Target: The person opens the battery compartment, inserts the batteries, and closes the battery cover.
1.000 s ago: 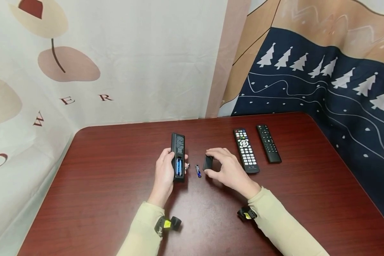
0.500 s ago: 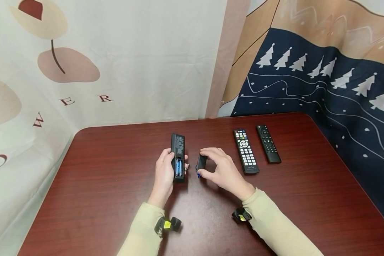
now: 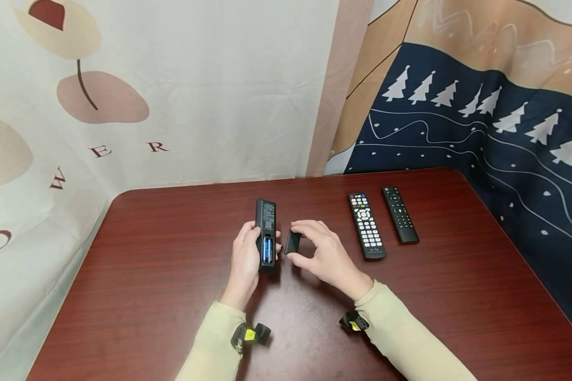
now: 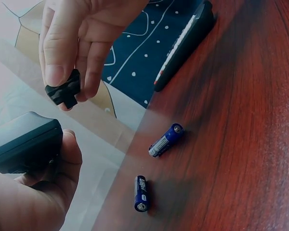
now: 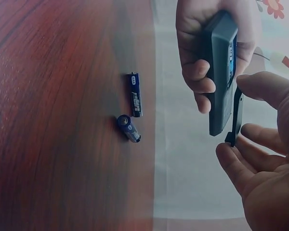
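Note:
My left hand [image 3: 244, 254] grips a black remote control [image 3: 267, 217], its back turned up and the battery compartment uncovered. Blue batteries [image 3: 267, 250] lie inside that compartment. Between thumb and fingertips, my right hand [image 3: 326, 259] pinches a small black battery cover [image 3: 293, 241], just right of the remote and apart from it in the head view. Two loose blue batteries rest on the table below the hands; the left wrist view has one battery [image 4: 166, 140] lying near the other battery [image 4: 141, 193]. In the head view the hands and cover mostly hide them.
Right of my hands, a black remote with white buttons [image 3: 367, 226] lies face up on the reddish-brown table [image 3: 171, 296]. Beside it is a slimmer all-black remote [image 3: 400, 215]. Printed curtains [image 3: 219, 106] hang along the table's back and right edges.
My right hand has carried the battery cover leftward, closer to the held remote, passing over a loose battery. The left hand and its remote have stayed nearly still.

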Demonstrator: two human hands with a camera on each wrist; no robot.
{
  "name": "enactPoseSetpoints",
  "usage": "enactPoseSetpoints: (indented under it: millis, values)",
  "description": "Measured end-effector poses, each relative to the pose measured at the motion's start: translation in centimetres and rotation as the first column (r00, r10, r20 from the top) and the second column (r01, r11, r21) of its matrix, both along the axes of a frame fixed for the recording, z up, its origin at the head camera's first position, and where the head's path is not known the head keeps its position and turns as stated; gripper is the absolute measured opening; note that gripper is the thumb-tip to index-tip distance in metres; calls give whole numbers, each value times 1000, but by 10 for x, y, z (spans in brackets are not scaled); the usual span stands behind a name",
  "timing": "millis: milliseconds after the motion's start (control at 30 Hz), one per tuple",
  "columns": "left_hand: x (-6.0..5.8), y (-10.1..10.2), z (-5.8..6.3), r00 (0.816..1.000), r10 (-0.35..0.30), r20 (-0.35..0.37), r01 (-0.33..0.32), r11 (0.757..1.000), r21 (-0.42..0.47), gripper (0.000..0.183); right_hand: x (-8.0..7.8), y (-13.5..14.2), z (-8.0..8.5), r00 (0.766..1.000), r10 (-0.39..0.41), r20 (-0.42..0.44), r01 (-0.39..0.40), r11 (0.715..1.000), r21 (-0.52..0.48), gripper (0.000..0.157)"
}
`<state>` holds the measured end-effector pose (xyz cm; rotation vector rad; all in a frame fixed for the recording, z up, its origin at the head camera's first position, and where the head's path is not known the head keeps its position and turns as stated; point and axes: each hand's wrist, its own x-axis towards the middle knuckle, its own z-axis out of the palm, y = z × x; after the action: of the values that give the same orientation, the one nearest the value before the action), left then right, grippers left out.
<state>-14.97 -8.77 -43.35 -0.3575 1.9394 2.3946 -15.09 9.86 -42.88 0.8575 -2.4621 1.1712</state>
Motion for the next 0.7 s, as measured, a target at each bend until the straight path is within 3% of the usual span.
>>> enactPoseSetpoints:
  millis: [367,700]
  values:
    - [2,1,0,1000,-5,-1,5,1000,-6,34,1,-6,1,1000,30,-8,-30,999,-17,47]
    - [2,2,-2,1000,21,-10,-22,996,-89,34,2,-12,1,999,55,-1,-55,998,-28,47]
